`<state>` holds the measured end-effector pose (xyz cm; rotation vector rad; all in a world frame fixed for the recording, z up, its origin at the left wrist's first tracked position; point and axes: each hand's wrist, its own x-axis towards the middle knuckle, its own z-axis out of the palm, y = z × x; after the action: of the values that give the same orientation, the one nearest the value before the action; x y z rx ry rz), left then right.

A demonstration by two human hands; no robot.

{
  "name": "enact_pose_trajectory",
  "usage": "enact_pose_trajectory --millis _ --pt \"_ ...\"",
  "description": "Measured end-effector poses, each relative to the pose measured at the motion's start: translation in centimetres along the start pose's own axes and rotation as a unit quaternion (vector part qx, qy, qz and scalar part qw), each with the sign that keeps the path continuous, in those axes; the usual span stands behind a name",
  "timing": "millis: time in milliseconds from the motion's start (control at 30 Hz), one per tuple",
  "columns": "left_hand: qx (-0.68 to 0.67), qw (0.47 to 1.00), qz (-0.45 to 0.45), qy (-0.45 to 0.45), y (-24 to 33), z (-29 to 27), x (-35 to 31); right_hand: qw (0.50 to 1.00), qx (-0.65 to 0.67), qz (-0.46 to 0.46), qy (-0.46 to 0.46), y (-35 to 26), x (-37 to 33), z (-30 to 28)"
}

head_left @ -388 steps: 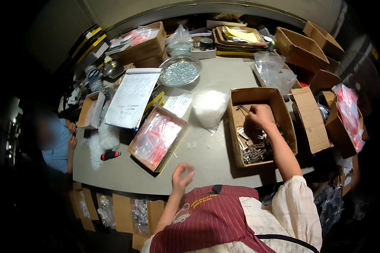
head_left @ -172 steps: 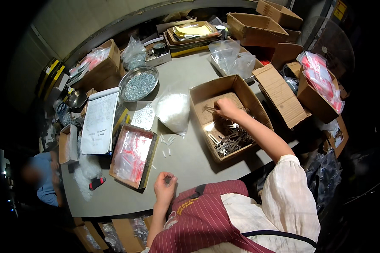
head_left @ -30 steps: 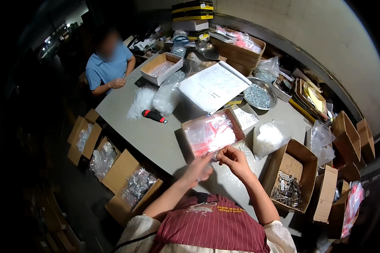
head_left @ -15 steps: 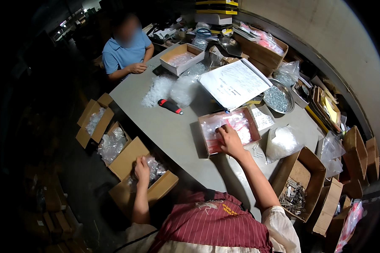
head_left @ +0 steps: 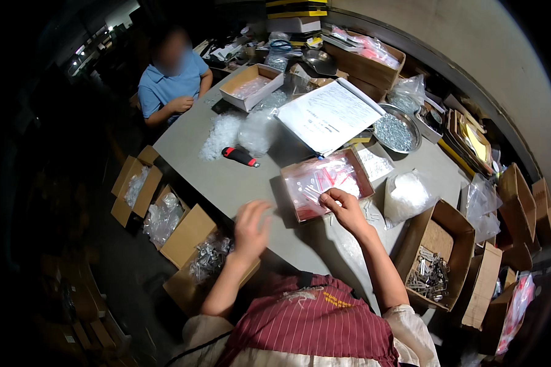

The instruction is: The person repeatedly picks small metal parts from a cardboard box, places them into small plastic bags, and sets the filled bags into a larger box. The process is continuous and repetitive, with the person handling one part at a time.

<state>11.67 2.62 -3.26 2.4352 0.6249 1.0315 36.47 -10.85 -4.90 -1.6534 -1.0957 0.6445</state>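
My right hand [head_left: 345,209] is at the near side of a shallow cardboard box [head_left: 368,177]. Thumb and fingertips pinch what looks like a small clear plastic bag [head_left: 313,192]. Further bags with red strips lie in the box. My left hand [head_left: 251,231] hangs above the table's near left edge, smeared by motion, so I cannot make out whether it holds anything. Below it, an open carton [head_left: 197,235] contains a clear bag of shiny metal parts [head_left: 209,259].
A red-and-black-handled tool [head_left: 240,156] lies beside white plastic pieces [head_left: 220,136]. Written sheets [head_left: 330,116] lie beyond the box, near a metal bowl of small parts [head_left: 395,132]. A carton of metal pieces [head_left: 453,235] stands right. Another person [head_left: 172,85] sits across the table.
My left hand has risen out of the carton and moved right, toward the table. My right hand has drawn back from the middle of the shallow box to its near side.
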Motion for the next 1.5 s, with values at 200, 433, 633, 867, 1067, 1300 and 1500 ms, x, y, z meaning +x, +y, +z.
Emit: enact_pose_trajectory --millis 200,433,633,867,1067,1300,1500 --pt "-0.123 0.991 0.013 -0.058 5.5 7.8 6.4 0.985 -0.053 -0.077 0.144 -1.0 -0.5 -1.3" --pt "-0.219 0.957 -0.113 -0.151 1.5 14.2 8.4 0.974 0.079 -0.009 0.213 1.2 0.1 -3.6" --pt "-0.125 0.973 -0.116 -0.154 0.5 14.6 7.9 0.952 0.183 -0.002 0.247 3.2 -0.1 -4.1" --pt "-0.454 0.843 -0.227 -0.179 -0.4 14.8 6.4 0.981 0.092 0.049 0.166 5.8 0.0 -3.5" --pt "-0.476 0.809 -0.265 -0.221 2.7 12.0 7.4 0.958 0.209 0.039 0.193 4.5 0.6 -3.1" --pt "-0.406 0.867 -0.192 -0.214 1.3 11.8 6.9 0.944 0.232 -0.026 0.233 3.0 0.8 -3.0" --pt "-0.29 0.944 -0.09 -0.127 2.5 10.8 7.6 0.963 0.123 -0.056 0.235 1.8 0.6 -2.5"
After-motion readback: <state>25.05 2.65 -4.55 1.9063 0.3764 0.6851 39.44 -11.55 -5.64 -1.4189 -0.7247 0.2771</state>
